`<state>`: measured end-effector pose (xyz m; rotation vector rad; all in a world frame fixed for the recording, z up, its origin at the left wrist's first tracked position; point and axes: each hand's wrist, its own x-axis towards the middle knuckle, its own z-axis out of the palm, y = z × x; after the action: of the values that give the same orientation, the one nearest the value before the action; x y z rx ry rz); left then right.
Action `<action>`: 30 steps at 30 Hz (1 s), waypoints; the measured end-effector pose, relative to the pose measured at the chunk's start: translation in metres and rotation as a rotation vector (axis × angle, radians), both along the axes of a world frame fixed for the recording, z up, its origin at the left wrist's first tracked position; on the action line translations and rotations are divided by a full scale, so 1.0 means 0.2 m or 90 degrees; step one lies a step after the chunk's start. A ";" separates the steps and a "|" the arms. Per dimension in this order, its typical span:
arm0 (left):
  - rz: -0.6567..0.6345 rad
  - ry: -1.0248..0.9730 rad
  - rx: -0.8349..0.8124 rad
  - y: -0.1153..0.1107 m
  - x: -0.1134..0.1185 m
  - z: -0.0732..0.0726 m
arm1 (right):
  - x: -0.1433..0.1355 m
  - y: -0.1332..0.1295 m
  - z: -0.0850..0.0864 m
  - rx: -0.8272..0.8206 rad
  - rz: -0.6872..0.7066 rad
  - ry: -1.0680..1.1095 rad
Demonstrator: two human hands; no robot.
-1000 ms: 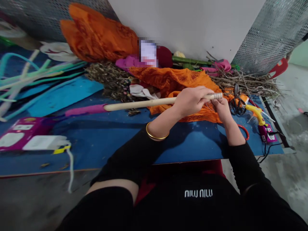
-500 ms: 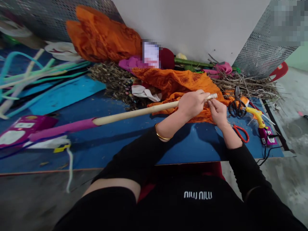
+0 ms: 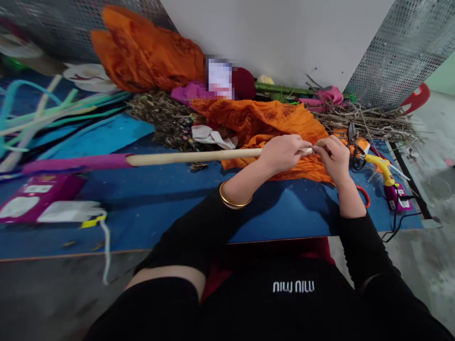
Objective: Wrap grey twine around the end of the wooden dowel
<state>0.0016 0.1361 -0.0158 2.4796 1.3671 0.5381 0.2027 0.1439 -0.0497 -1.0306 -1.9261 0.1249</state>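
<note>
A long pale stick point(image 3: 192, 157) lies nearly level above the blue table, its left part covered by a magenta sleeve point(image 3: 85, 162). My left hand point(image 3: 281, 152) is wrapped round the stick near its right end. At the tip, my right hand point(image 3: 333, 154) is closed in a pinch; what sits between its fingertips is too small to make out. Behind and below both hands spreads an orange patterned cloth point(image 3: 284, 118).
Right of my hands are black-handled shears point(image 3: 355, 147), red-handled scissors point(image 3: 364, 195) and a yellow glue gun point(image 3: 380, 166) with a cable. Dry twigs point(image 3: 380, 124) lie behind. A purple packet point(image 3: 46, 192) and coloured tubes point(image 3: 39, 113) are at the left.
The stick's left end has risen, so it lies more level. My right hand has moved right and slightly up, and its fingers are now at the stick's tip. The view has shifted slightly.
</note>
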 end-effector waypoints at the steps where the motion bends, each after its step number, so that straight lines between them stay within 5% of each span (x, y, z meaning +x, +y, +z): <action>1: -0.018 0.007 -0.004 0.00 0.00 0.00 | 0.00 0.00 0.00 -0.007 0.012 0.014; 9: -0.111 0.027 0.012 0.01 -0.02 0.01 | -0.02 0.00 0.03 -0.093 0.080 0.146; 15: -0.197 -0.082 0.046 0.02 -0.06 0.02 | -0.01 0.03 0.03 -0.379 0.110 0.319; 20: -0.184 -0.171 0.015 -0.01 -0.07 0.06 | -0.04 0.03 -0.02 -0.588 0.177 0.376; 25: -0.186 -0.174 0.058 -0.01 -0.07 0.07 | -0.07 0.01 -0.05 -0.561 0.147 0.381; 30: -0.100 -0.217 0.088 0.01 -0.06 0.05 | -0.10 0.03 -0.08 -0.463 0.078 0.363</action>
<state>-0.0107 0.1373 -0.0061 2.4256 1.0274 0.9937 0.1828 0.1489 -0.0650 -1.1606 -1.4160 1.1295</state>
